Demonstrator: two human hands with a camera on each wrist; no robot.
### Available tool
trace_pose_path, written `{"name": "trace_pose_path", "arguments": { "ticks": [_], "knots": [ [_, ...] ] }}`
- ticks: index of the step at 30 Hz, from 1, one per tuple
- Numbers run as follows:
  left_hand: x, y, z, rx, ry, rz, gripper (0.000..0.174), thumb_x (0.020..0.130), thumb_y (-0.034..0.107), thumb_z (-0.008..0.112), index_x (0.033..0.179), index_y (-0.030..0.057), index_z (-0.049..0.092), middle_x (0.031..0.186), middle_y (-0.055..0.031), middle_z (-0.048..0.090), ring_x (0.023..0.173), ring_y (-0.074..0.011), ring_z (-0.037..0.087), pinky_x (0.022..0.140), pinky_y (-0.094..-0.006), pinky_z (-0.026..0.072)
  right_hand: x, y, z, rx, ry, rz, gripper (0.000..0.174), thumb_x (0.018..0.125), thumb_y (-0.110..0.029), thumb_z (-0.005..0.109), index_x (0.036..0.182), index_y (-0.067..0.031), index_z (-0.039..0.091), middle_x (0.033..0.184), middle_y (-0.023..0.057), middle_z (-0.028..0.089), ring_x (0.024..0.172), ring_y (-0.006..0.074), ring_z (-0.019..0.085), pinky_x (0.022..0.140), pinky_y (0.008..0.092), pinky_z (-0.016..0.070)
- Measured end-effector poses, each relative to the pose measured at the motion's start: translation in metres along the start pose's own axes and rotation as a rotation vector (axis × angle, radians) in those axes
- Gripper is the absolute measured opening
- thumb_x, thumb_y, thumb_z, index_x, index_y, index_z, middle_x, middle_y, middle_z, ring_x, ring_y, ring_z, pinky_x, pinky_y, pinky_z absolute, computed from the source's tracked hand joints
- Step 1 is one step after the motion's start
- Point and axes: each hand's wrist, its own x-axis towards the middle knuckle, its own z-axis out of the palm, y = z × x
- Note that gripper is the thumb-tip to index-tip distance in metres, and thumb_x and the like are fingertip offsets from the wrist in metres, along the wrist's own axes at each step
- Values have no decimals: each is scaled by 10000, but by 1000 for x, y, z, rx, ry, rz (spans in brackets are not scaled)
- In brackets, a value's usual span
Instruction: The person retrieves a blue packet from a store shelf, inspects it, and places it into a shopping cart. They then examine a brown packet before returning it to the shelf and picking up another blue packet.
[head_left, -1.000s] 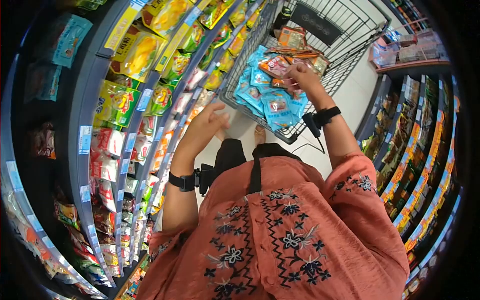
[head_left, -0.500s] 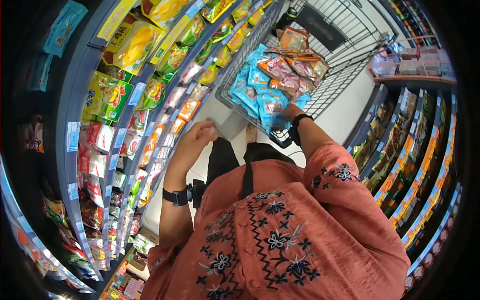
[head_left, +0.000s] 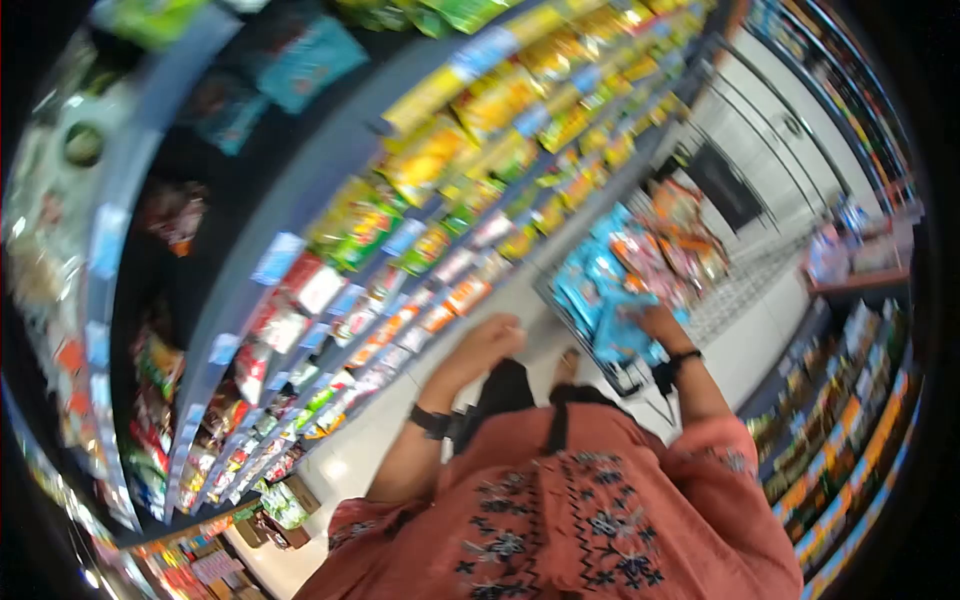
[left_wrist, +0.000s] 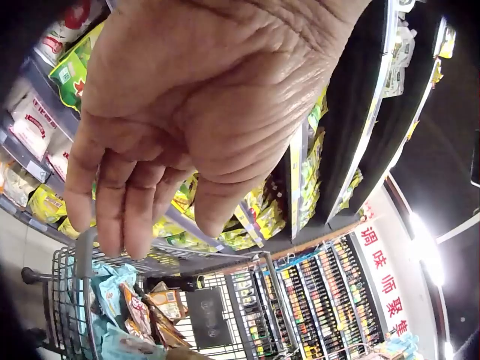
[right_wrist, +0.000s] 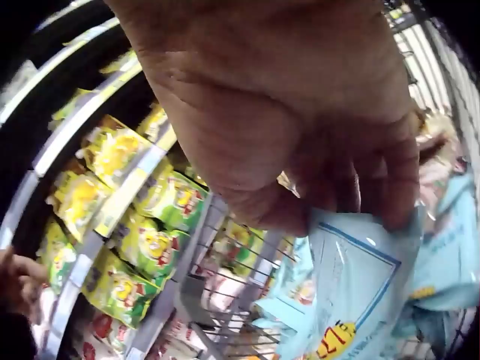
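Observation:
Blue snack packets point(head_left: 590, 290) are heaped in the near end of a wire shopping cart point(head_left: 735, 130), with brown and orange packets point(head_left: 680, 215) behind them. My right hand point(head_left: 658, 325) is over the near side of this heap. In the right wrist view its thumb and fingers pinch the top edge of a blue packet point(right_wrist: 356, 277) that has a yellow patch on its front. My left hand point(head_left: 485, 345) hangs between the shelf and the cart, fingers loosely bent and holding nothing. Its palm point(left_wrist: 225, 112) fills the upper part of the left wrist view.
Along the left run tilted shelves point(head_left: 330, 190) with yellow, green, white and orange packets. More stocked shelves point(head_left: 830, 400) stand on the right. A pink-edged display bin point(head_left: 860, 260) is beyond the cart's right side. Rows of bottles point(left_wrist: 300, 292) show far ahead.
My right hand has come back from over the brown packets to the blue ones and now pinches one. The head view has swung left, so the cart appears further right.

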Motion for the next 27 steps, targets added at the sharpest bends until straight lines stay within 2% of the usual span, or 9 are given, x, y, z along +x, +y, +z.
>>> {"name": "trace_pose_path", "arguments": {
  "ticks": [1,3,5,8,11,14,18,23,27],
  "knots": [
    [8,-12,1,-28,8,19,478,957,359,607,1277,10,540,1028,-47,649,931,-133,615,851,-298,489,-10,-47,-71,526,113,212,436,892,-438,608,972,-23,714,903,211,706,830,346,693,718,422,538],
    [6,11,4,154,48,108,537,956,369,609,1328,-3,499,1170,-112,617,1093,-186,596,954,-340,463,-21,-84,-138,542,71,366,340,809,-346,691,858,-9,699,771,196,683,749,320,681,648,402,512],
    [2,44,9,99,69,112,574,934,374,633,1346,5,483,1271,-132,568,1210,-233,536,1006,-355,432,-30,-119,-204,537,31,259,269,769,-257,687,728,2,627,688,170,621,663,288,632,592,415,460],
    [-12,103,14,431,183,408,633,882,368,683,1368,24,469,1314,-146,540,1280,-298,475,1066,-394,381,-38,-163,-271,485,-7,-17,231,735,-155,653,699,5,491,642,118,521,587,221,500,555,404,383],
    [-20,133,15,697,180,735,660,819,374,721,1336,32,495,1308,-169,519,1275,-351,444,1053,-435,374,-36,-216,-315,356,-17,-372,222,724,-173,646,719,-5,501,704,158,542,650,334,552,597,424,416],
    [-35,151,5,814,11,807,627,775,405,737,1241,28,553,1201,-166,569,1188,-366,492,981,-465,401,-28,-252,-336,392,-143,-575,217,735,-186,638,761,-15,507,725,158,544,662,343,551,603,419,418],
    [-55,149,-8,874,-260,501,502,772,415,754,1088,45,630,1016,-142,633,1025,-352,592,870,-435,447,-22,-289,-354,435,-308,-683,233,757,-208,641,761,-22,501,658,154,493,589,331,520,558,408,398],
    [-96,133,-18,589,-216,341,431,862,419,710,1059,38,671,941,-147,692,881,-285,671,756,-369,498,-10,-322,-363,473,-373,-855,209,773,-203,640,760,-32,520,629,139,483,576,326,513,551,398,394],
    [-140,143,-39,315,-53,245,319,901,309,701,1085,49,691,975,-84,710,903,-147,656,807,-306,502,7,-343,-381,344,-135,-939,208,792,-207,681,878,-49,578,897,142,607,883,304,603,738,367,470]
  ]
}}
